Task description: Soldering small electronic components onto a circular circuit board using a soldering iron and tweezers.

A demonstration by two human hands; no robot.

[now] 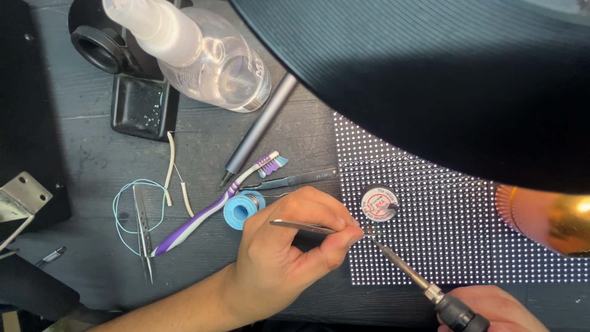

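Shiny metal tweezers (301,226), matt dark wood table (92,160).

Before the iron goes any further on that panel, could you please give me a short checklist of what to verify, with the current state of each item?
1. Soldering iron tip sits on the lit LED panel beside the tweezer tips: ok.
2. Left hand pinches the tweezers firmly: ok.
3. Right hand grips the iron's handle: cannot tell, mostly out of frame.
4. Solder spool lies close to the left hand: ok.
5. Small round tin rests on the panel next to the work spot: not ok, crowding.
6. Clear spray bottle stands apart from the iron: ok.
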